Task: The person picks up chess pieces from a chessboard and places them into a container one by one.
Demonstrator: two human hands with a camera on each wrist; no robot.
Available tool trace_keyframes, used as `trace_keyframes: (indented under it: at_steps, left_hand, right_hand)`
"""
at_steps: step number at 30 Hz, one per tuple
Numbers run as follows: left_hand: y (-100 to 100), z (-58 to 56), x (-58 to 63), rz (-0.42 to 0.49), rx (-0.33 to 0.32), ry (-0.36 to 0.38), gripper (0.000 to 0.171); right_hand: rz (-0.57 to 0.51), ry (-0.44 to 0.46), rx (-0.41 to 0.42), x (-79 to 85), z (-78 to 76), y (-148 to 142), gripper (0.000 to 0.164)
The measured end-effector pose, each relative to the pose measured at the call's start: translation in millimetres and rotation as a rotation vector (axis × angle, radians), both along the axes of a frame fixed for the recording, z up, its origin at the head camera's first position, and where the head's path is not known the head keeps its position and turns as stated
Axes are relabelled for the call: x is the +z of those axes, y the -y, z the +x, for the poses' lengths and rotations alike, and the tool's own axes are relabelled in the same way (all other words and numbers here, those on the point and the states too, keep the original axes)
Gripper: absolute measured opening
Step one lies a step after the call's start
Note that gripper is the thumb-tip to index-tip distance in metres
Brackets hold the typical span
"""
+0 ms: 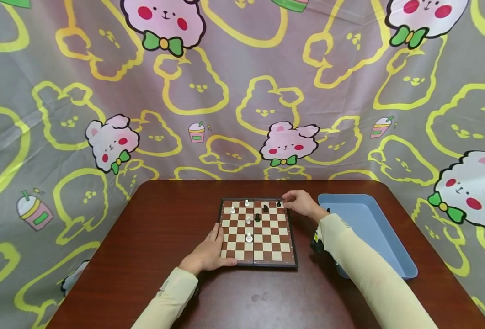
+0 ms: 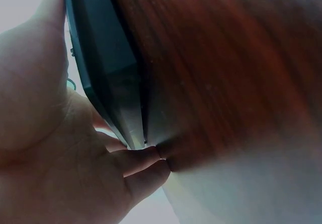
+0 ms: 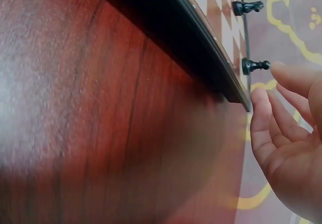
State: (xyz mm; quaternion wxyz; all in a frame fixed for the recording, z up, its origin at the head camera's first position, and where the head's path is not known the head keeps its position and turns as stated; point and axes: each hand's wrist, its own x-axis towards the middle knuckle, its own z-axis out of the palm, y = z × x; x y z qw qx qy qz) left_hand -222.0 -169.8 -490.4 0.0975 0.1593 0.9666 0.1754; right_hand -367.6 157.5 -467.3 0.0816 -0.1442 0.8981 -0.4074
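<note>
A brown-and-cream chessboard (image 1: 272,246) with a dark frame lies on the table. My left hand (image 1: 207,250) rests at its near left corner, fingers along the left side and thumb on the front edge. At the far right corner is my right hand (image 1: 301,203), its thumb and fingers apart and holding nothing. Its thumb tip is right at the top of a black pawn (image 3: 255,66). Near that pawn stands a black knight (image 3: 246,7). Another black piece (image 1: 258,218) stands mid-board. Several white pieces, including one pawn (image 1: 248,237), stand on the left half.
A blue tray (image 1: 390,235) lies on the table to the right, partly behind my right forearm. The dark wooden table (image 1: 164,219) extends around the board. Cartoon-printed cloth (image 1: 226,91) hangs behind it and at both sides.
</note>
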Motion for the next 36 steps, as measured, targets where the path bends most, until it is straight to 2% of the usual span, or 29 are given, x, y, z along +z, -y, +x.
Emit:
trace_keyframes:
  at_steps: [7, 17, 26, 36]
  left_hand:
    - [1.0, -0.6, 0.2, 0.0, 0.001, 0.007, 0.118]
    - [-0.3, -0.4, 1.2, -0.001, 0.01, 0.003, 0.117]
    - [-1.8, -1.3, 2.7, -0.011, 0.018, 0.015, 0.119]
    - [-2.1, -0.6, 3.1, -0.002, 0.021, 0.009, 0.117]
  right_hand:
    - [0.024, -0.036, -0.017, -6.6, -3.5, 10.1, 0.029]
    - [0.046, -0.021, 0.013, -11.7, -11.0, 18.3, 0.029]
    - [0.067, -0.081, 0.051, -14.3, -15.3, 20.6, 0.021]
    - [0.066, -0.05, 0.005, -17.5, -14.9, 22.6, 0.014]
